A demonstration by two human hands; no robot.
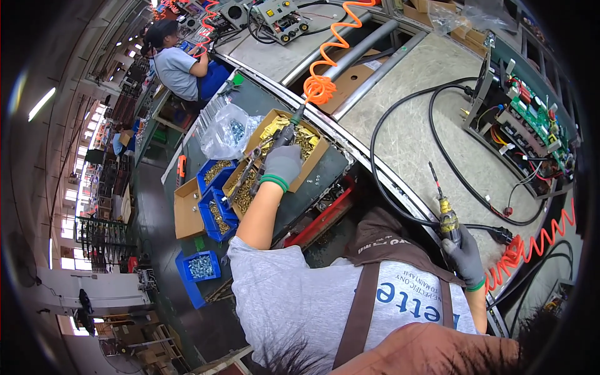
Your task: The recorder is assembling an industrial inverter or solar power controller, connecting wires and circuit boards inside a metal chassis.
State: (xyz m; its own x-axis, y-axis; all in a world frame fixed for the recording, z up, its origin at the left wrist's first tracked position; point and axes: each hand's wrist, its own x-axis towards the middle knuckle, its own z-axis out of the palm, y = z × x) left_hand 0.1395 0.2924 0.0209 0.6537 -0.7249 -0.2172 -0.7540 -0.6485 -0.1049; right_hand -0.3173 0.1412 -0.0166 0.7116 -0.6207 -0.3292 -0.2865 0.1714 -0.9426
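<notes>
My left hand point(281, 165), in a grey glove with a green cuff, is closed round a dark air tool point(285, 134) fed by an orange coiled hose point(320, 90). Under it is a cardboard box point(320, 152) of brass-coloured small parts, and more of them lie beside my wrist. On the right, my right hand point(466, 255), gloved too, is wrapped round a yellow-and-black power screwdriver point(447, 219). Its long thin bit points away from me, over the metal worktop point(400, 119). The bit touches nothing that I can make out.
Blue bins point(215, 215) of brass parts and a blue bin point(201, 267) of silvery screws stand left. A plastic bag point(225, 132) lies beyond. At right stands an open unit with a green circuit board point(531, 103); black cable point(377, 134) loops across the worktop. A co-worker point(177, 65) sits far left.
</notes>
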